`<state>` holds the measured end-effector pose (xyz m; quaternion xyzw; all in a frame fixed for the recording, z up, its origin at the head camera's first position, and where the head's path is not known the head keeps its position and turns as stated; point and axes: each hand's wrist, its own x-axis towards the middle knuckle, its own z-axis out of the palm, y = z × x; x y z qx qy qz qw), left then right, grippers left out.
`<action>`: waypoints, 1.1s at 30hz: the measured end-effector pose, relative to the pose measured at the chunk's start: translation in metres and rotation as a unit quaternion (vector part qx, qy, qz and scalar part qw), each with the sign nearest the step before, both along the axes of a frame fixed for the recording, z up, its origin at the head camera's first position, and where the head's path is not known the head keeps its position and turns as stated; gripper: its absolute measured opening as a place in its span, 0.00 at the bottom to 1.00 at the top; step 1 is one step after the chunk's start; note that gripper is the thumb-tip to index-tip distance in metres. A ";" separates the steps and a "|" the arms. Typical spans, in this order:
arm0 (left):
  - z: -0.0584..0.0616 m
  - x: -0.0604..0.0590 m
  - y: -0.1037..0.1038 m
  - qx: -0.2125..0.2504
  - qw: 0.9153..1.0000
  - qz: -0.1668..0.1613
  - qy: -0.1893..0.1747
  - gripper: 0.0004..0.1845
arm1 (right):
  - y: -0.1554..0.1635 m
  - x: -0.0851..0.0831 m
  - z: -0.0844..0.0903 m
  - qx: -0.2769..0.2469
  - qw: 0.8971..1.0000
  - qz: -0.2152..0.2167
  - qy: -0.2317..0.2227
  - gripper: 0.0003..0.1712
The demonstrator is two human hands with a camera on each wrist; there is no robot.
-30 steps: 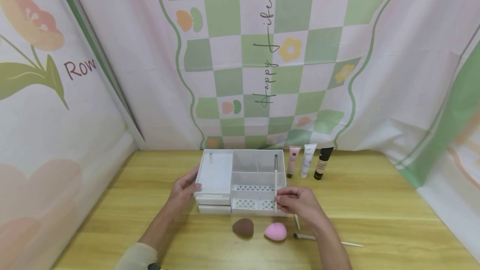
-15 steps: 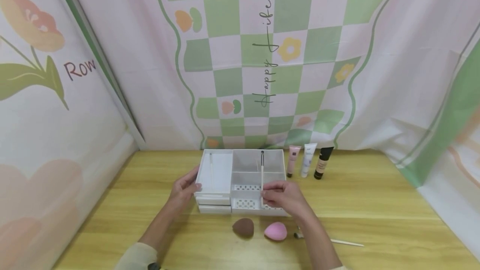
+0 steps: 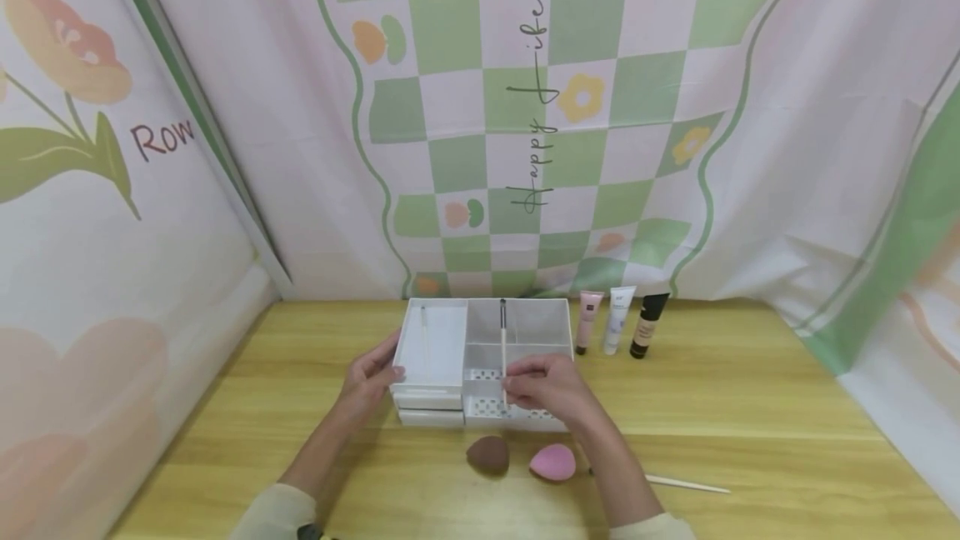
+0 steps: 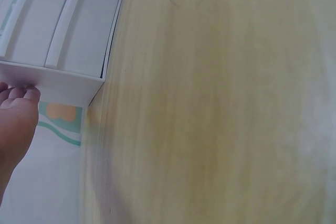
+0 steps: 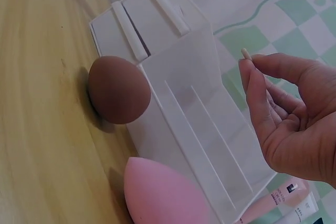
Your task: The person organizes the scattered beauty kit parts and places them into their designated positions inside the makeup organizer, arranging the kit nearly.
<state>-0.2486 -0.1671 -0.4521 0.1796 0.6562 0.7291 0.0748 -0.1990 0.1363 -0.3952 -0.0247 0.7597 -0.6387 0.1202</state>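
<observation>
My right hand point(image 3: 549, 390) pinches the pale handle of a makeup brush point(image 3: 503, 340) between thumb and fingertips. The brush stands upright, dark bristles up, over the middle of a white desk organizer point(image 3: 517, 345). In the right wrist view only the handle's end point(image 5: 245, 53) pokes out of the pinch. At the organizer's left side rests my left hand point(image 3: 367, 377), its thumb by the front corner. The left wrist view has its fingers point(image 4: 31, 94) against the side wall. A brown makeup sponge point(image 3: 488, 456) and a pink makeup sponge point(image 3: 553, 462) lie before the organizer.
Right of the organizer stand a pink tube point(image 3: 588, 323), a white tube point(image 3: 618, 321) and a black-capped foundation tube point(image 3: 648, 327). Another brush point(image 3: 686, 483) lies on the table, partly behind my right forearm. A thin pale stick point(image 3: 424, 344) shows in the organizer's left top tray.
My right hand has carried the upright brush leftward, from the organizer's right end to about its middle. The left hand stays at the organizer's left side.
</observation>
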 end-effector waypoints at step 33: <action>-0.001 0.000 0.000 0.007 1.000 0.009 -0.003 0.37 | -0.054 -0.025 0.017 -0.015 1.000 0.018 -0.010 0.16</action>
